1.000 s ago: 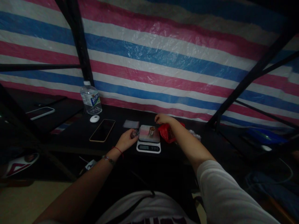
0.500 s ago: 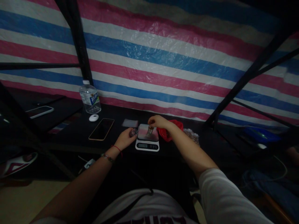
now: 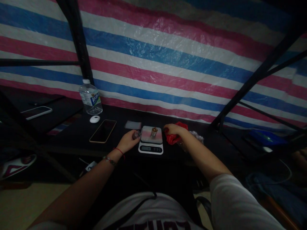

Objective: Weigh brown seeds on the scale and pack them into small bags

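A white digital kitchen scale [image 3: 151, 149] stands on the black table, its display too dim to read. On its metal plate sits a small metal cup [image 3: 153, 132] filled with brownish bits. My left hand [image 3: 129, 140] is at the scale's left side, fingers closed around a small clear plastic bag [image 3: 136, 135] with something dark in it. To the right of the scale, my right hand [image 3: 173, 129] lies over a crumpled red plastic bag [image 3: 172, 139]. Its fingers are bent at the bag's left edge, and whether they pinch anything is hidden.
Flat clear sachets [image 3: 133, 125] lie behind the scale. Leftward are a phone [image 3: 103, 131], a white earbud case [image 3: 95, 119] and a large plastic bottle [image 3: 91, 98]. A clear bag [image 3: 197, 136] rests beyond my right hand. Black metal posts [image 3: 82, 48] frame the striped sheet behind.
My right hand has left the metal cup and moved right to the red bag. The cup stays on the scale. My left hand holds its place.
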Demonstrator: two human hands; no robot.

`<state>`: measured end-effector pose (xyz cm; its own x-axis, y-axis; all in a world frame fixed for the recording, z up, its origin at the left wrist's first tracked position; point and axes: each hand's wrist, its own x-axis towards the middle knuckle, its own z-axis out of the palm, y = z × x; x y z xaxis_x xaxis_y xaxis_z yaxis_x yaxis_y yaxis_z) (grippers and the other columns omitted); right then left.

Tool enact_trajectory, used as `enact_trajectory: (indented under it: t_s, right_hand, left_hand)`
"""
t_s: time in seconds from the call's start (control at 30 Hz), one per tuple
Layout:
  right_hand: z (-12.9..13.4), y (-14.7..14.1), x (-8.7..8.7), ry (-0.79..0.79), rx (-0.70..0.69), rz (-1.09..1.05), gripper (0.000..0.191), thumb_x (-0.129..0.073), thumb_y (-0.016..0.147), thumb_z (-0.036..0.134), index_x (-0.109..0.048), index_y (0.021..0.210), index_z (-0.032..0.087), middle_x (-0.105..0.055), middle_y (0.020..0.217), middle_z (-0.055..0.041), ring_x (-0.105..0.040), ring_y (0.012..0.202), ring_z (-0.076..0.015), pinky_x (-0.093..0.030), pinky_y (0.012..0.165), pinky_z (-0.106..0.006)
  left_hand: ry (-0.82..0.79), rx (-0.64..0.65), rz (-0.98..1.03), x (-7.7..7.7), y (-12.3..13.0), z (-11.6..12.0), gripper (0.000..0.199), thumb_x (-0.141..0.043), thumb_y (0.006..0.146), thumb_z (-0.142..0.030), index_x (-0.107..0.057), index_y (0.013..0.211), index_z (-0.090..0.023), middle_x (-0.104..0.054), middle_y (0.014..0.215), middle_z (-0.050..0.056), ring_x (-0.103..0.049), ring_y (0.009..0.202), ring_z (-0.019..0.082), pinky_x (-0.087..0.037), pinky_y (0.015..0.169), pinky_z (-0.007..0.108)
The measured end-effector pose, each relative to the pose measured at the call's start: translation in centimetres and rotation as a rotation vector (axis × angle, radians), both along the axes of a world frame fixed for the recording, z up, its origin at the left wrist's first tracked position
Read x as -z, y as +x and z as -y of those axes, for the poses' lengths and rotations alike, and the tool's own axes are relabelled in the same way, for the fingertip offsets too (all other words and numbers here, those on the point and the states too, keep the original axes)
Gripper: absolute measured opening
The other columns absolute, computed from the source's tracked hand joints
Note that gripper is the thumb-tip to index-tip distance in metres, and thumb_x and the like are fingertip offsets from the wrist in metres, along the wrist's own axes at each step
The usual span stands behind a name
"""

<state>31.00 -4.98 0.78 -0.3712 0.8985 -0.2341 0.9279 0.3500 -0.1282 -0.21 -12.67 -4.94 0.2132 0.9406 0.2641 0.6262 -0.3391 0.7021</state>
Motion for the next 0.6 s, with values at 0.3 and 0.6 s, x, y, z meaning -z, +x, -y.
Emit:
enact_trajectory:
  t_s: [0.3, 0.6]
  right_hand:
    - [0.2, 0.5, -1.3, 0.196, 0.062, -0.085, 0.034, -0.058, 0.083, 0.02, -0.065, 0.116, 0.013, -0.064, 0.121, -0.0124, -0.058, 0.109, -0.0224, -0.041, 0.094, -0.027]
    - [2.5, 5.0, -4.1, 0.189, 0.437, -0.045, 0.036, -0.041, 0.09, 0.023, -0.069, 0.104, 0.004, -0.067, 0.104, -0.0234, -0.064, 0.098, -0.0289, -0.045, 0.083, -0.031]
  left_hand:
    - [-0.005, 0.005, 0.024, 0.1, 0.0, 0.1, 0.033, -0.055, 0.076, -0.046, -0.061, 0.095, -0.019, -0.067, 0.087, 0.005, -0.062, 0.077, 0.02, -0.046, 0.069, 0.03]
    - [0.008, 0.0, -0.016, 0.0, 0.0, 0.0, 0.033, -0.055, 0.076, -0.046, -0.061, 0.095, -0.019, -0.067, 0.086, 0.004, -0.062, 0.076, 0.02, -0.046, 0.069, 0.029]
